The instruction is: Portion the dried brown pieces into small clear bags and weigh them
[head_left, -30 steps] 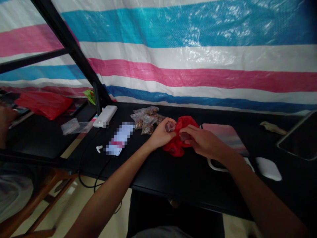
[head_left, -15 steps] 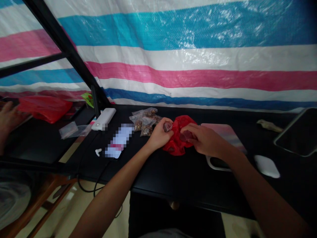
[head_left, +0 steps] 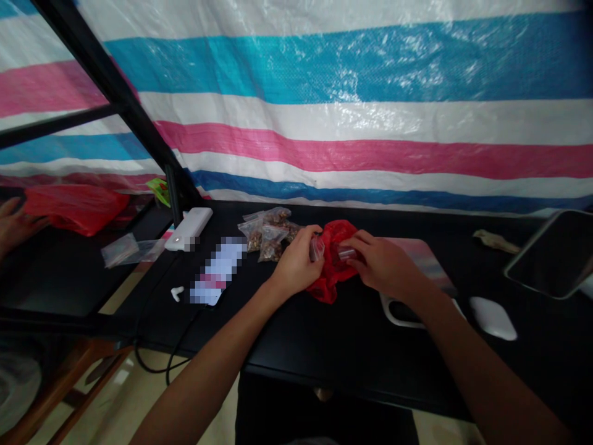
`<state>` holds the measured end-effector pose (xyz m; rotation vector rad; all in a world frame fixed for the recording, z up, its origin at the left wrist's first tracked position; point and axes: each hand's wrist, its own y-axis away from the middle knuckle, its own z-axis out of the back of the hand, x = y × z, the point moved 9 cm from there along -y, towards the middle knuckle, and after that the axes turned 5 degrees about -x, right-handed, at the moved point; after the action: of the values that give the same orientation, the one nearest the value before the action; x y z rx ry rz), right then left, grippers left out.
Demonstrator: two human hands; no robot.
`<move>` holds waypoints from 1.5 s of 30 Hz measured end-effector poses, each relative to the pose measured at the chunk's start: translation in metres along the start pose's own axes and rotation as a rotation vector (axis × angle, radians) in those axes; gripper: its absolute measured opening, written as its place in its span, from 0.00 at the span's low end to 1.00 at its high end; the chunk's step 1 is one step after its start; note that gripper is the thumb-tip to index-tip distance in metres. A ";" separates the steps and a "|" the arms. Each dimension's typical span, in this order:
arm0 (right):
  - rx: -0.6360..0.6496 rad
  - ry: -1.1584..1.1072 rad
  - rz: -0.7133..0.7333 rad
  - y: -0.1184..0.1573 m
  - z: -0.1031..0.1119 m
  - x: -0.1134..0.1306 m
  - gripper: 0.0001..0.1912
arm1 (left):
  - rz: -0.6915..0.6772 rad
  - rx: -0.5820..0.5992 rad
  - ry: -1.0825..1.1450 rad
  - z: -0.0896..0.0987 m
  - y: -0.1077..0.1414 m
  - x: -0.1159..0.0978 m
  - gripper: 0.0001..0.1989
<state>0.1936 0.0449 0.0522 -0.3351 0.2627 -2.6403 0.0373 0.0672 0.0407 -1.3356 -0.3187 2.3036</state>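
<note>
My left hand is closed around a small clear plastic bag, its mouth turned toward the right. In the fingers of my right hand is a small clear plastic cup-like piece; its exact kind is hard to make out. Between and beneath both hands lies a crumpled red plastic bag on the black desk. Whatever sits inside the red bag is mostly hidden by the fingers. Just left of my left hand, several small zip bags filled with brown bits lie in a pile.
Leftward are a phone, a white power bank, an earbud and a cable. To the right lie a pink case, a white earbud case and a dark-screened device. Another person's hand touches a red bag.
The clear piece in my right hand has tipped to lie more level, pointing at the bag in my left hand. My view has shifted slightly.
</note>
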 end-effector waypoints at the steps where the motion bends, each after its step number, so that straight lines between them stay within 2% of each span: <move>1: 0.001 0.003 0.002 0.000 -0.002 0.001 0.16 | -0.007 0.010 -0.006 -0.001 0.000 0.000 0.30; 7: 0.052 -0.029 0.059 0.001 -0.012 0.008 0.15 | -0.073 0.075 0.040 -0.011 0.001 -0.002 0.30; 14: 0.042 -0.044 0.047 0.001 -0.006 0.009 0.16 | -0.076 0.036 0.039 -0.005 -0.002 -0.001 0.29; 22: 0.042 -0.074 0.045 0.001 -0.014 0.018 0.16 | 0.152 -0.022 0.266 -0.012 -0.001 0.017 0.24; 25: -0.005 -0.073 -0.003 0.000 -0.009 0.011 0.15 | 0.138 -0.044 0.239 -0.009 -0.002 0.016 0.24; 29: -0.123 -0.068 -0.096 -0.002 0.013 -0.003 0.16 | 0.074 -0.075 0.081 0.002 -0.003 0.011 0.18; 31: -0.215 -0.097 -0.084 -0.003 0.027 -0.001 0.16 | 0.085 -0.052 0.029 0.002 -0.002 0.011 0.13; 34: -0.333 -0.143 0.016 -0.002 0.041 0.016 0.16 | 0.064 -0.002 0.007 -0.002 0.000 0.006 0.10; 39: -0.374 -0.036 0.090 0.004 0.039 0.039 0.20 | 0.025 0.052 0.053 -0.009 0.004 -0.004 0.13; 45: -0.402 -0.045 0.110 0.007 0.037 0.038 0.22 | 0.052 0.038 0.064 -0.009 0.004 0.000 0.13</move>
<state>0.1739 0.0164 0.0935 -0.4926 0.7780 -2.4554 0.0445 0.0632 0.0346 -1.4107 -0.2209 2.2918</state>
